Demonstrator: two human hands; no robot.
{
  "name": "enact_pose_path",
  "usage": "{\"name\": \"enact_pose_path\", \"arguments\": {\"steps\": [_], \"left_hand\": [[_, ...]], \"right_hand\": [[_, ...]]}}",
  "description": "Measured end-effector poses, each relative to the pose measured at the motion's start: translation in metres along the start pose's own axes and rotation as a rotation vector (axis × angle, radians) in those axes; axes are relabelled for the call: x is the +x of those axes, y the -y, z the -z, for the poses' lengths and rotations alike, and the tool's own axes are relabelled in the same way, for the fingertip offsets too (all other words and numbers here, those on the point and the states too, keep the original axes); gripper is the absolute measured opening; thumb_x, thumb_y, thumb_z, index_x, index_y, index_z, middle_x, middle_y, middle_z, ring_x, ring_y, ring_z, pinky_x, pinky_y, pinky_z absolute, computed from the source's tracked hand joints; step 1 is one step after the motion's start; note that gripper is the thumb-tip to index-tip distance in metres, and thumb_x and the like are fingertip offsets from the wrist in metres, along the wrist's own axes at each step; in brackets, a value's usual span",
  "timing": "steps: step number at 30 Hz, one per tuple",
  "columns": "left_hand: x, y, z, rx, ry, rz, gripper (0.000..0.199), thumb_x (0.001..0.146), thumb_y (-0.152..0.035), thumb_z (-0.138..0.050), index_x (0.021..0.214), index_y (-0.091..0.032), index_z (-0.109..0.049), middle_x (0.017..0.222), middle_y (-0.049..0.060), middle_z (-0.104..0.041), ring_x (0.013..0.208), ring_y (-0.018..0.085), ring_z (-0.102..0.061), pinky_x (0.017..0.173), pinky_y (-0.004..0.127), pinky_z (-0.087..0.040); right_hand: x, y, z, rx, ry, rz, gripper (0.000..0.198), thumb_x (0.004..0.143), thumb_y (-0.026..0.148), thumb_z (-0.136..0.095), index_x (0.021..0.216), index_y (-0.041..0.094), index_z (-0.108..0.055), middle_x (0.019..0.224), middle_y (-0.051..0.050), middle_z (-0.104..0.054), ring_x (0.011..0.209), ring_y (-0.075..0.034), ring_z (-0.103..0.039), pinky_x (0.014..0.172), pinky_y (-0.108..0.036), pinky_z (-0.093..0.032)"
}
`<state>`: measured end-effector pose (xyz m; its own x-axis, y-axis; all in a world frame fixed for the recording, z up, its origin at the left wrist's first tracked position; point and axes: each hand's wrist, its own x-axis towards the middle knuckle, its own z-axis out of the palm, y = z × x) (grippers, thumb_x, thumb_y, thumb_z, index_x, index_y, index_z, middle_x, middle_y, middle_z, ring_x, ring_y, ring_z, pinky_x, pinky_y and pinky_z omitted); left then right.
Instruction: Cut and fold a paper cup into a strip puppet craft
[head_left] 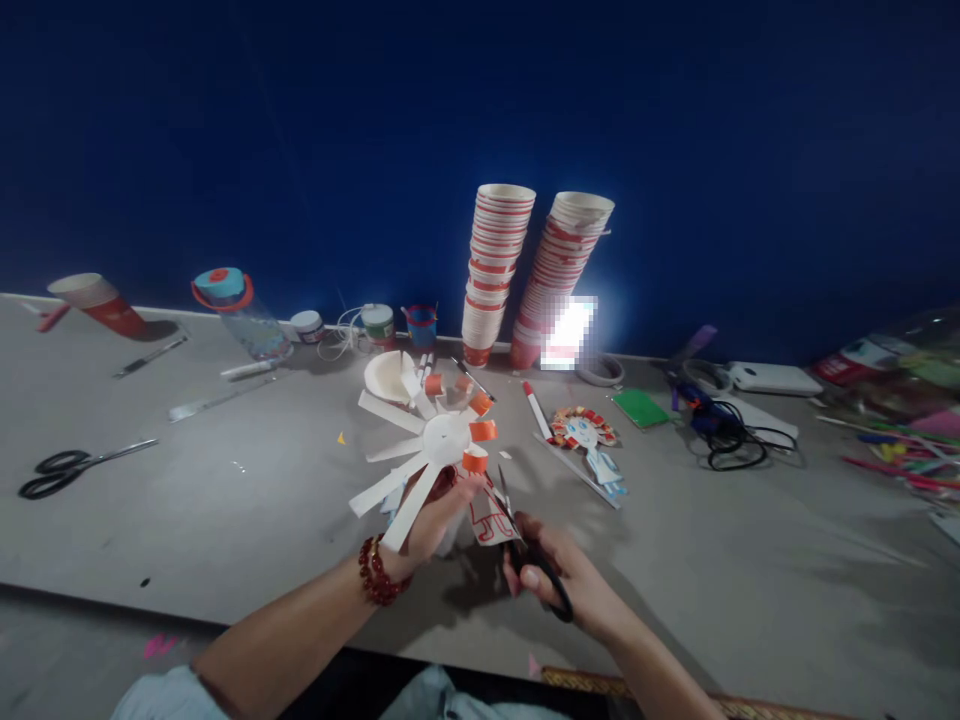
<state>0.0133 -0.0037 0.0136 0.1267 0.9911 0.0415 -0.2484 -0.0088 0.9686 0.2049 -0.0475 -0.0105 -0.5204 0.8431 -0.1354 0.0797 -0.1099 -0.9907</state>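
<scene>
My left hand point(436, 520) is closed on a paper cup point(448, 438) slit into strips that fan out round its base. Several strips on the right side curl over, showing orange; those on the left lie straight and white. A figure outlined in red point(491, 515) hangs from it, below my left fingers. In my right hand point(559, 565) are black-handled scissors point(551, 580), their blades pointing up along the drawn figure's right edge. Whether the blades touch the paper I cannot tell. Behind my left hand a bit of blue-and-white paper partly shows.
Two tall stacks of paper cups point(501, 270) stand at the back beside a bright light point(568, 333). A finished-looking paper doll point(589, 445), a red marker point(536, 410) and a glue gun point(705, 410) lie right. Another pair of scissors point(67, 470) and a water bottle point(244, 315) are left.
</scene>
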Motion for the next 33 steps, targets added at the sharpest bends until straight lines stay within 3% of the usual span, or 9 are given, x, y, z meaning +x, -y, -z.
{"name": "enact_pose_path", "arguments": {"steps": [6, 13, 18, 27, 33], "left_hand": [[-0.003, -0.009, -0.006, -0.048, 0.052, 0.066, 0.029, 0.080, -0.048, -0.069, 0.092, -0.022, -0.071, 0.102, 0.008, -0.074, 0.100, 0.028, -0.065, 0.094, 0.039, -0.050], [-0.003, -0.009, -0.005, 0.030, 0.008, 0.061, 0.022, 0.080, -0.043, -0.069, 0.080, -0.021, -0.070, 0.088, 0.007, -0.074, 0.093, 0.025, -0.066, 0.092, 0.036, -0.051], [-0.004, -0.006, -0.007, -0.015, -0.007, 0.065, 0.023, 0.078, -0.042, -0.072, 0.090, -0.022, -0.071, 0.091, 0.005, -0.074, 0.091, 0.024, -0.066, 0.090, 0.035, -0.052], [-0.004, 0.000, -0.004, -0.029, 0.013, 0.099, 0.028, 0.080, -0.044, -0.069, 0.092, -0.019, -0.070, 0.094, 0.008, -0.074, 0.092, 0.025, -0.067, 0.091, 0.035, -0.052], [-0.004, 0.004, 0.000, -0.036, 0.041, 0.070, 0.019, 0.082, -0.039, -0.069, 0.092, -0.023, -0.072, 0.094, 0.005, -0.073, 0.089, 0.023, -0.067, 0.087, 0.033, -0.051]], "right_hand": [[0.008, 0.003, -0.003, 0.003, 0.000, 0.013, 0.064, 0.073, 0.082, -0.056, 0.084, 0.019, -0.049, 0.070, 0.000, -0.054, 0.064, -0.014, -0.046, 0.057, -0.024, -0.033], [0.013, 0.004, -0.004, 0.007, -0.014, 0.025, 0.065, 0.071, 0.082, -0.058, 0.086, 0.019, -0.053, 0.070, 0.000, -0.054, 0.064, -0.014, -0.045, 0.057, -0.024, -0.035], [0.014, 0.000, -0.006, 0.040, -0.025, 0.030, 0.065, 0.071, 0.081, -0.060, 0.085, 0.018, -0.052, 0.068, 0.000, -0.055, 0.062, -0.014, -0.046, 0.056, -0.024, -0.035], [0.015, 0.002, -0.008, 0.045, -0.017, 0.027, 0.065, 0.069, 0.082, -0.059, 0.083, 0.019, -0.053, 0.068, -0.001, -0.056, 0.062, -0.014, -0.047, 0.056, -0.024, -0.037], [0.015, 0.002, -0.009, 0.035, -0.025, 0.027, 0.064, 0.070, 0.082, -0.059, 0.082, 0.019, -0.051, 0.068, 0.000, -0.055, 0.062, -0.014, -0.048, 0.057, -0.024, -0.038]]}}
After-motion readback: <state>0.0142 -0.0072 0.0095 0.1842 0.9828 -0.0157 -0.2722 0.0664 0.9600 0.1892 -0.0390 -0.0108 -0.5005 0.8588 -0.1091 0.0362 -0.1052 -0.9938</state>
